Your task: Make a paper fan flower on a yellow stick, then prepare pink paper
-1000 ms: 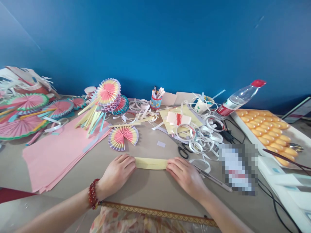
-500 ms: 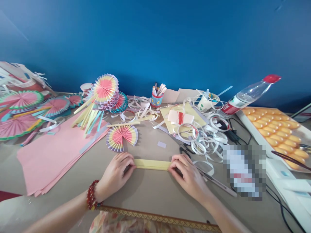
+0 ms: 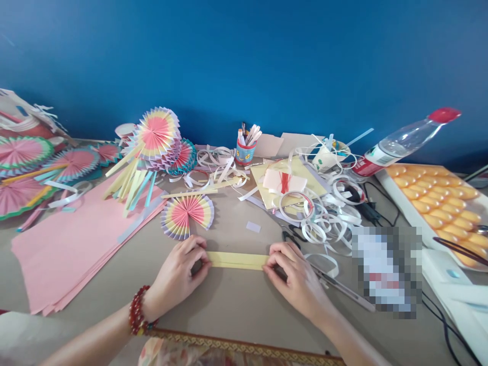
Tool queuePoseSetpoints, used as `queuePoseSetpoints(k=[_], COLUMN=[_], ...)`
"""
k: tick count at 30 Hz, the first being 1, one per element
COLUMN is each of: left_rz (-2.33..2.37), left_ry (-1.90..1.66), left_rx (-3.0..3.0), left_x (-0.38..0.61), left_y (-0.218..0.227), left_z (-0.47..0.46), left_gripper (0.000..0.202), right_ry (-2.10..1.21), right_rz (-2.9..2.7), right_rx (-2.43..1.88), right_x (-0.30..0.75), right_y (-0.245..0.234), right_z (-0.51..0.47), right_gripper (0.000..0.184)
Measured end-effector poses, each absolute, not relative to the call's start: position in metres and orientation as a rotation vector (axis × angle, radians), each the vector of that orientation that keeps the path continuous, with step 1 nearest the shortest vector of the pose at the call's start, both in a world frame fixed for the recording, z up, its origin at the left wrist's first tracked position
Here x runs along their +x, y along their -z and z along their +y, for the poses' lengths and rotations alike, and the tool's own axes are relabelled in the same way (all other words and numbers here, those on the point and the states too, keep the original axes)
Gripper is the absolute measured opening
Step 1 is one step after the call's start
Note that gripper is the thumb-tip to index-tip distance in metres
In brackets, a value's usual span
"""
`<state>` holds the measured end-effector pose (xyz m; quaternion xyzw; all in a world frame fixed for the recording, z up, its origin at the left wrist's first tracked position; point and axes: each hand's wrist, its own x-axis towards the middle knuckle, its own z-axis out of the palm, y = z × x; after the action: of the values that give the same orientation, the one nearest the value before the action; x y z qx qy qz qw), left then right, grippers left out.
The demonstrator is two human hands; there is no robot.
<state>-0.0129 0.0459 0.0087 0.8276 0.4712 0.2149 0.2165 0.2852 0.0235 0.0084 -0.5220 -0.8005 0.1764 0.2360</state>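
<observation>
Pinching opposite ends, left hand (image 3: 182,268) and right hand (image 3: 296,274) hold the strip (image 3: 237,260) straighter than before; its fold seems formed.

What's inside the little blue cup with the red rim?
Pale sticks and a dark-topped pen-like thing poke out of the blue cup. The cup covers their lower ends and its bottom, so anything else down there can't be seen.

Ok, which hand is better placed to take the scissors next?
Likely the right hand: the scissors lie just beyond it, while the left hand is farther, at the other end of the strip. Both hold it, so the right would release first.
</observation>
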Motion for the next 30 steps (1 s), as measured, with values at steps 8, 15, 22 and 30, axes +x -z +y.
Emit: queuePoseSetpoints(k=[8,15,22,30], left_rz=[1.301,1.305,1.271,1.262], left_ry=[-0.587,-0.547,-0.536,-0.553], left_rx=[2.281,2.278,2.292,2.336], left_x=[-0.011,-0.010,-0.011,-0.009], left_y=[-0.011,-0.016,-0.018,-0.019], left_z=[0.046,0.046,0.046,0.047], left_gripper=[0.009,0.011,0.015,0.012], right_ry=[-0.460,-0.451,-0.438,-0.412], right_rz=[-2.216,-2.227,-2.228,-2.240], right_rx=[-1.385,-1.389,-1.391,-1.393], right_x=[0.287,0.288,0.287,0.287], right_y=[-0.004,-0.003,-0.005,-0.005], right_z=[0.026,0.025,0.026,0.025], right_gripper=[0.013,0.014,0.013,0.013])
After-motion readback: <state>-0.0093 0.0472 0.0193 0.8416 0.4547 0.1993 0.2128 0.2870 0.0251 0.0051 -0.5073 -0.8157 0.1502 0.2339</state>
